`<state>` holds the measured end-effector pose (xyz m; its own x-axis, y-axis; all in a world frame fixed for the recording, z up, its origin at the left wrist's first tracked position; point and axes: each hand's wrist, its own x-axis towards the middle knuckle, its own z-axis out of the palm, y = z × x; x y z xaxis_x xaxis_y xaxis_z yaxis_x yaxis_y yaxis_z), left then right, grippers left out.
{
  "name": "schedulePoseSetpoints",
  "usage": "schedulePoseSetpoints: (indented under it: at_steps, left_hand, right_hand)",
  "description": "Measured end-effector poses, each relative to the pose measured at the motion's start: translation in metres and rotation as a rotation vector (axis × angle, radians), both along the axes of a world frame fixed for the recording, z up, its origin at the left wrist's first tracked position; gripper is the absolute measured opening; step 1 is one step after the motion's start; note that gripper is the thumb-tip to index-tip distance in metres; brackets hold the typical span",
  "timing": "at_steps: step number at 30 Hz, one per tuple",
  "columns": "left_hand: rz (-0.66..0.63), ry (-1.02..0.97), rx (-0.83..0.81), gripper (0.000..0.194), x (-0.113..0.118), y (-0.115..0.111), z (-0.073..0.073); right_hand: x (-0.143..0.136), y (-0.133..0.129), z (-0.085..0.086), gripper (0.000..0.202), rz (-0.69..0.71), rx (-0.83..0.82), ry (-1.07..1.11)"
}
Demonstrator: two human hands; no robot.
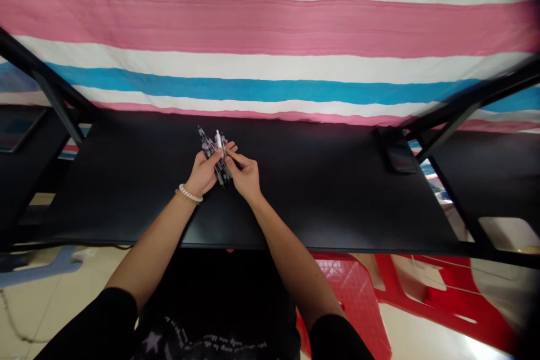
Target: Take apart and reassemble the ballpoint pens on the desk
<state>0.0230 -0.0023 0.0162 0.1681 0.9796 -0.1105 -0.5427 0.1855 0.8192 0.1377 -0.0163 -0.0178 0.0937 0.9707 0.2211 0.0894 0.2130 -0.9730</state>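
Note:
A bundle of several pens (208, 145), clear and dark with one whitish barrel, is held above the black table (329, 180), left of its middle. My left hand (203, 171) is wrapped round the bundle from the left, its thumb over the pens; a pale beaded band is on that wrist. From the right, my right hand (245, 175) touches the bundle with thumb and fingers pinched at its right side. Exactly which pen the right fingertips grip is too small to make out. The pens tilt, their upper ends pointing up and left.
A dark phone-like object (400, 156) lies at the table's right end by a black metal frame. Behind the table hangs a striped cloth (270, 28). Red plastic stools (350, 298) stand below the front edge at the right.

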Motion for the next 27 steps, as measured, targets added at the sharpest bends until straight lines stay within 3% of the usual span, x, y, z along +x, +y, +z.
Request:
schedulePoseSetpoints:
  at_steps: [5, 10, 16, 21, 27]
  left_hand:
    - [-0.049, 0.020, 0.040, 0.039, -0.003, -0.001, 0.004]
    - [-0.026, 0.103, 0.141, 0.040, -0.003, -0.003, 0.002]
    - [0.018, 0.373, 0.337, 0.045, -0.009, -0.004, -0.001]
    - [0.045, 0.595, 0.477, 0.047, -0.014, -0.006, 0.008]
    - [0.092, 0.756, 0.556, 0.045, -0.017, -0.012, 0.012]
  right_hand:
    - [-0.001, 0.002, -0.002, 0.036, 0.016, -0.035, 0.158]
    - [0.001, 0.001, 0.004, 0.027, 0.001, 0.033, 0.103]
    - [0.001, -0.003, 0.008, 0.021, -0.001, 0.089, 0.030]
    - [0.000, -0.005, 0.008, 0.021, 0.015, 0.143, -0.003]
    - [0.004, -0.004, 0.003, 0.027, 0.099, 0.095, 0.053]
